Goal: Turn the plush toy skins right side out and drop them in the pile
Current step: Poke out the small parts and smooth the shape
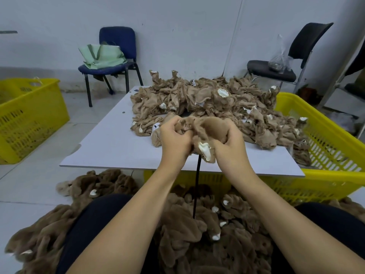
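The left hand (pixel 173 139) and right hand (pixel 229 143) both clench their fingers on one tan skin (pixel 201 133) (partly turned) above the bench (pixel 110 143), with the heap (pixel 207 99) just behind, a furry pile (pixel 197 224) below.

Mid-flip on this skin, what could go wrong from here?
1. Both hands, left hand and right hand, grip one tan plush skin just above the inside-out heap; dropped there, it could get mixed in.
2. The heap overhangs the white board toward the yellow crate; pieces may slide in.
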Available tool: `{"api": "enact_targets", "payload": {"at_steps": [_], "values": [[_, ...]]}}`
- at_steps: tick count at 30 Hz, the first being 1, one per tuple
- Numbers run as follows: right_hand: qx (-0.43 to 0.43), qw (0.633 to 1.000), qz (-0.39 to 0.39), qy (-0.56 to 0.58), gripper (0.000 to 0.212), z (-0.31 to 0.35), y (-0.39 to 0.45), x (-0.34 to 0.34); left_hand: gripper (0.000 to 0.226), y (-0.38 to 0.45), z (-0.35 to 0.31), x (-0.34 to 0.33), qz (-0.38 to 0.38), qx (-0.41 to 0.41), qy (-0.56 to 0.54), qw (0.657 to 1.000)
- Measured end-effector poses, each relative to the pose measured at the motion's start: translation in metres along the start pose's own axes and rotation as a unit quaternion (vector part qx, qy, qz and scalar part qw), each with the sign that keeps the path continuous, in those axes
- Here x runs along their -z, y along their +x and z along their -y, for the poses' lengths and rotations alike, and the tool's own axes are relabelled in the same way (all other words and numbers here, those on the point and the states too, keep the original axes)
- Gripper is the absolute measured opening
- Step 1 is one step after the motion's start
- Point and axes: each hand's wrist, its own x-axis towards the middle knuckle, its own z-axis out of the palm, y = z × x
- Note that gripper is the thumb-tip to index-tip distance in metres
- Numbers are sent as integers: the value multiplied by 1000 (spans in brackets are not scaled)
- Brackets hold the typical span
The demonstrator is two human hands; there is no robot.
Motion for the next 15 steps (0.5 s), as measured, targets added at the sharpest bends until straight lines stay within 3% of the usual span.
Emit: {"api": "enact_targets", "payload": {"at_steps": [2, 4, 6, 10, 12, 15], "values": [[26, 998, 16, -62, 45, 2, 1, 1, 23, 4, 1, 1, -19, 42, -42, 998], [27, 996, 23, -82, 39, 6, 5, 4, 19, 6, 3, 2, -27, 63, -48, 997], [1, 999, 8, -49, 23, 6, 10, 12, 8, 4, 0, 2, 18, 27, 11, 999], [-83, 996, 34, 9, 58, 6, 15, 30, 5, 5, -14, 11, 151, 8, 101, 983], [-73, 995, 64, -34, 55, 6, 18, 34, 8, 9, -18, 21, 224, 62, 80, 969], [-20, 994, 60, -91, 26, 6, 18, 33, 39, 11, -23, 34, 313, 208, -54, 925]]}}
